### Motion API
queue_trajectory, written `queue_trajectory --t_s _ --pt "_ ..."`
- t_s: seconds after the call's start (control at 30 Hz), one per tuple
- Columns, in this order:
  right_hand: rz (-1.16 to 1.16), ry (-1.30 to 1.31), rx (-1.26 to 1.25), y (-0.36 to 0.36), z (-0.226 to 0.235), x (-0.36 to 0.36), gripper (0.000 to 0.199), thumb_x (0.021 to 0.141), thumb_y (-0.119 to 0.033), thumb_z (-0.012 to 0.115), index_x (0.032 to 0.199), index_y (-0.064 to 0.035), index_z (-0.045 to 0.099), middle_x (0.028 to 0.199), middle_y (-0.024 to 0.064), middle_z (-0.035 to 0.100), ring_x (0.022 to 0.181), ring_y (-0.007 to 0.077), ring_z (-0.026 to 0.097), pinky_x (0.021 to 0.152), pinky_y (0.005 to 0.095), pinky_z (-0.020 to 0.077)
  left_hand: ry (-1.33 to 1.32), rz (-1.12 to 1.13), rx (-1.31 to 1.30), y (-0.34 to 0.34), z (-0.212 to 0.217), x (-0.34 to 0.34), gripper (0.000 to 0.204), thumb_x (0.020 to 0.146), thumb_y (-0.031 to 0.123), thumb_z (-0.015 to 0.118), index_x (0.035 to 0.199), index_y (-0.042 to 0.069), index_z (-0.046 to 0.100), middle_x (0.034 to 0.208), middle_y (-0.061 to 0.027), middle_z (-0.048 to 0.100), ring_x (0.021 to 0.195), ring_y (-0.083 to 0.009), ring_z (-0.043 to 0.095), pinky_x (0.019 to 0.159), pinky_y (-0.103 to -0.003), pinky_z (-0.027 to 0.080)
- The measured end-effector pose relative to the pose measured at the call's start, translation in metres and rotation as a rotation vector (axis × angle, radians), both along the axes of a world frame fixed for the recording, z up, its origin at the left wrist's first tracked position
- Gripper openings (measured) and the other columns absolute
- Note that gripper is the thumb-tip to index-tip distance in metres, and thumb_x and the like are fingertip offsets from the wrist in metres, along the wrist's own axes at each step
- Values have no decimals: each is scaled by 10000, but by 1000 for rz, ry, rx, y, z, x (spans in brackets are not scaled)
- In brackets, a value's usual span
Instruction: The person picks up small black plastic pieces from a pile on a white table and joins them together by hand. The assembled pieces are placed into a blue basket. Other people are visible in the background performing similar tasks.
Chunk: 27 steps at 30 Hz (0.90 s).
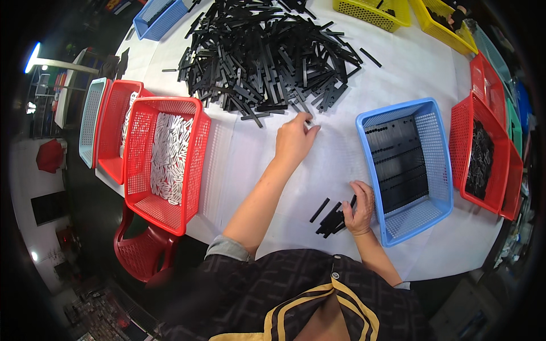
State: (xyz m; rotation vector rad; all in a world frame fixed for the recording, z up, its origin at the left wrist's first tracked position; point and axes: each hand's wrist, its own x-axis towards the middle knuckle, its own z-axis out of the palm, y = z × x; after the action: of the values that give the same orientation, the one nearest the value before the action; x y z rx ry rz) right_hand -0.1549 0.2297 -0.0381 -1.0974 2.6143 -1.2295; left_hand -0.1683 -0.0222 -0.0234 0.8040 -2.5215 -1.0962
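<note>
A person seated at a white table (398, 68) reaches the left hand (294, 139) forward to the near edge of a large heap of black plastic strips (267, 54), fingers drawn together and pinching the end of one strip at the heap's fringe. The right hand (360, 207) rests on the tabletop close to the body, fingers curled around a small bundle of black strips (331, 219) whose ends fan out to the left of the palm; one loose strip (319, 210) lies just beside the bundle. Immediately right of that hand stands a blue mesh basket (438, 142), with black strips laid flat in rows on its floor. On the left side of the table sits a red basket (193, 165) holding small white pieces (169, 156), with a second red basket (111, 131) and a pale blue one (91, 119) lined up beyond it. More red baskets (460, 148) stand at the right edge, one filled with dark parts, and yellow baskets (392, 17) sit at the far side. A red plastic chair (139, 250) stands below the table's left corner.
</note>
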Motion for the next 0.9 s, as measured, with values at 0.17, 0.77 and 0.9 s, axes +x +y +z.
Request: queue_trajectory --t_s 0.17,0.77,0.9 --pt "-18 -23 -2 -3 2 1 440 767 -268 569 1099 20 542 1102 194 503 991 350 490 882 407 377 -223 44 -209 6 4 -52 309 731 268 686 932 49 603 692 -137 641 660 -312 631 618 -396 491" --pt "-134 -1430 -598 -63 43 -10 288 867 -122 589 1102 42 574 996 110 633 914 163 594 817 281 468 -223 -168 1522 26 27 84 136 845 142 598 838 6 599 511 -16 500 354 -43 359 329 -183 238" --pt "-120 -1499 -526 -57 42 -1 245 867 -121 586 1070 18 592 953 95 640 858 146 608 768 280 489 -239 -152 1464 36 36 104 150 865 155 578 871 7 599 511 -28 504 353 -46 360 338 -187 254"
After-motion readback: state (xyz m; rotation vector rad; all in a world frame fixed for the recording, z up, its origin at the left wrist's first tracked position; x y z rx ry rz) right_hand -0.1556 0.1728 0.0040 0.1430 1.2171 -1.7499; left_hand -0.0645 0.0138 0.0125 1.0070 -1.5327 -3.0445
